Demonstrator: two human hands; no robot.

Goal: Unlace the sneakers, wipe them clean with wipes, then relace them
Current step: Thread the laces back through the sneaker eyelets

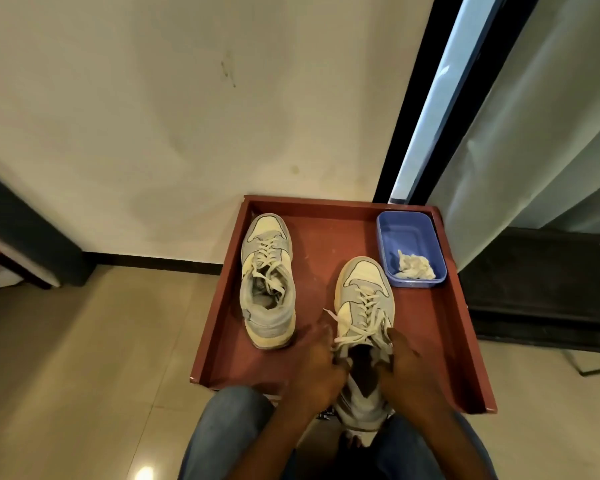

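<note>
A cream wall (136,116) and tiled floor (66,358) frame a red tray (440,341) on the person's lap. In the head view, the near sneaker (364,306) sits at six o'clock in the tray, laced, its lace ends (347,336) loose. The left hand (317,368) and right hand (407,367) curl over the collar on either side, fingers gripping its edges. The far sneaker (267,282) stands at ten o'clock, also laced. A blue tub (385,237) at two o'clock holds a crumpled wipe (415,266). Likely risks: tugging the laces could snag them at an eyelet, or tip the tray off the knees, since the shoe's heel overhangs the near edge.
</note>
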